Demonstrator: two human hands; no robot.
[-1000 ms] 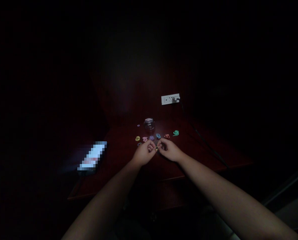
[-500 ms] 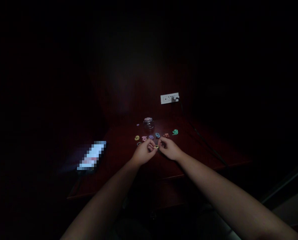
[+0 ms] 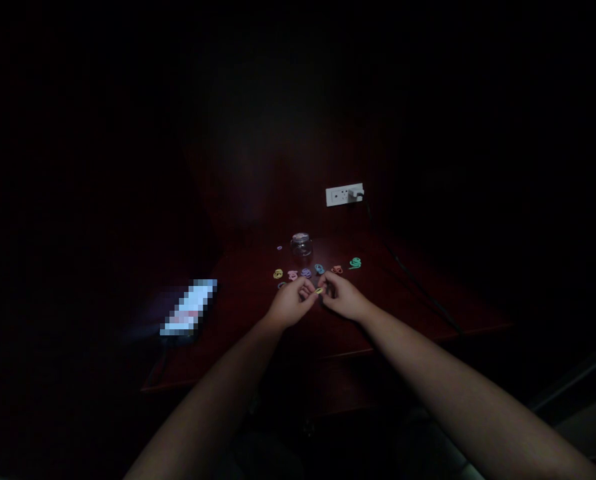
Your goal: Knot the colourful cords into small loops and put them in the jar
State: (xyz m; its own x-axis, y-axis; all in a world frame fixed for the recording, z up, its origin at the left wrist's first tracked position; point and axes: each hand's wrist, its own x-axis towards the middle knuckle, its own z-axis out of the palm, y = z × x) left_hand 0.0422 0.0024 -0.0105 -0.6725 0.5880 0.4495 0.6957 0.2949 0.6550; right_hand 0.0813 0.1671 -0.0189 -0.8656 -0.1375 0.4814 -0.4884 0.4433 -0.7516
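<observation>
Between my two hands is a small yellow hair tie (image 3: 319,291). My left hand (image 3: 294,303) is closed, its thumb and finger pinching the tie from the left. My right hand (image 3: 344,297) is curled, with its fingertips at the tie's right side. Just beyond my fingers lies a row of small piles of hair ties: yellow (image 3: 278,274), pink (image 3: 293,275), purple (image 3: 306,273), blue (image 3: 319,269), orange (image 3: 337,269) and green (image 3: 355,263). One dark-looking tie (image 3: 281,285) is partly covered by my left hand.
A clear lidded jar (image 3: 302,245) stands behind the row, with a lone purple tie (image 3: 279,248) to its left. A lit phone (image 3: 189,308) lies at the left. A wall socket (image 3: 345,195) holds a plug, and a dark cable (image 3: 418,280) runs along the right.
The whole view has shifted slightly, so everything sits a little further right. The yellow tie has turned between my fingertips; both hands stay close together around it.
</observation>
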